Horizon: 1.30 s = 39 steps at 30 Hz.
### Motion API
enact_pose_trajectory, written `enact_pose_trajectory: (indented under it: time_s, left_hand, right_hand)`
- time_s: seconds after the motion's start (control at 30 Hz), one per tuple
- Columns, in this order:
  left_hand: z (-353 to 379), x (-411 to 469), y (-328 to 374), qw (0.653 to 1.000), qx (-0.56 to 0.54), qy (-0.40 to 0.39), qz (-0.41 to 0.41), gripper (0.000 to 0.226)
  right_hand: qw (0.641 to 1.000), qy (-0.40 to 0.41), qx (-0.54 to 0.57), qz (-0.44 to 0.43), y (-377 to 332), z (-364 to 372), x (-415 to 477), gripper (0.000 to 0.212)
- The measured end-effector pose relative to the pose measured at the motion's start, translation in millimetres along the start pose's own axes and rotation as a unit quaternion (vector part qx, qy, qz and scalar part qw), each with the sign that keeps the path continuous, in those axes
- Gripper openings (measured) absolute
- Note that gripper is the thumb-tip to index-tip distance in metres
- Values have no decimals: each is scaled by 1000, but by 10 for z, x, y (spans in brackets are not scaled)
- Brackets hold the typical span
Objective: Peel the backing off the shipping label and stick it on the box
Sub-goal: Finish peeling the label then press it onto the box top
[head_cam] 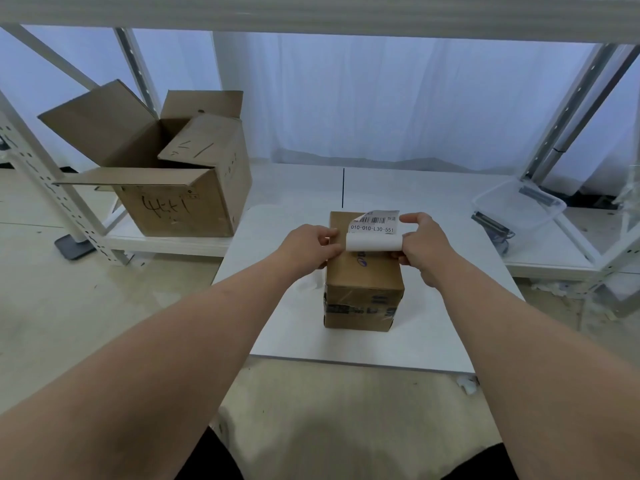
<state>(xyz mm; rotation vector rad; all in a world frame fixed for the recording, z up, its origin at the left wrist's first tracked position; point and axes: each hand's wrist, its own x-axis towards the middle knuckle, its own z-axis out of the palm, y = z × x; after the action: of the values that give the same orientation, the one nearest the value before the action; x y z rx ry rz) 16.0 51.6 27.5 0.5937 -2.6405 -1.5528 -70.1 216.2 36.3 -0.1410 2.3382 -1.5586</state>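
The small brown cardboard box (363, 271) has dark blue print on its top and front. The white paper shipping label (374, 225) shows black bars and black numbers — its curled part is plain white. The big open brown cardboard box (180, 202) has black scribbles — the flat white table top (433, 306) has one thin black line.
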Motion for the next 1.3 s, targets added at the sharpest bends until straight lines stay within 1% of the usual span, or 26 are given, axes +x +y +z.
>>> enact_pose_trajectory:
  time_s: [0.1,0.17,0.23,0.3,0.43,0.47,0.57,0.63,0.77,0.9,1.0,1.07,1.13,1.2,1.23,1.3]
  left_hand:
    - [6,-34,2,1000,17,-12,8,44]
    - [9,-50,36,999,40,5,19,36]
    - [22,-48,87,999,16,29,17,27]
    - [29,-36,144,999,-27,38,-8,25]
    - [23,-1,194,995,-81,23,-57,30]
    - [20,5,197,994,-86,22,-59,27]
    - [13,49,181,994,-91,31,-57,8]
    - [12,70,171,993,-94,33,-62,6]
    - [6,81,198,993,-99,23,-65,17]
    - [-4,84,203,995,-74,30,-63,18]
    - [-22,82,195,997,-32,47,-50,24]
    - [-47,94,180,998,-17,45,-44,27]
    - [-63,96,175,998,-21,37,-42,30]
    - [-75,101,176,998,-34,30,-40,32]
    - [-80,102,179,998,-41,24,-38,30]
    - [-90,85,186,998,-61,12,-30,22]
  right_hand:
    - [1000,2,-1,-7,4,-15,-6,49]
    - [1000,10,-5,-20,-4,-5,-3,51]
    - [1000,22,0,-21,-16,8,-2,51]
    - [999,27,15,-12,-18,22,4,52]
    - [999,34,13,-8,-1,50,25,52]
    - [999,33,12,-10,-2,55,24,52]
    - [999,32,16,-27,-20,58,24,51]
    - [998,29,20,-43,-34,54,25,50]
    - [998,20,17,-54,-30,40,23,51]
    - [999,27,-2,-40,-13,28,26,52]
    - [998,34,-25,-37,2,18,47,44]
    - [998,33,-42,-42,2,23,59,40]
    - [997,33,-47,-43,1,38,79,35]
    - [998,34,-28,-39,-20,49,67,24]
    - [999,34,-15,-35,-34,49,59,20]
    - [999,22,-3,-25,-57,40,38,19]
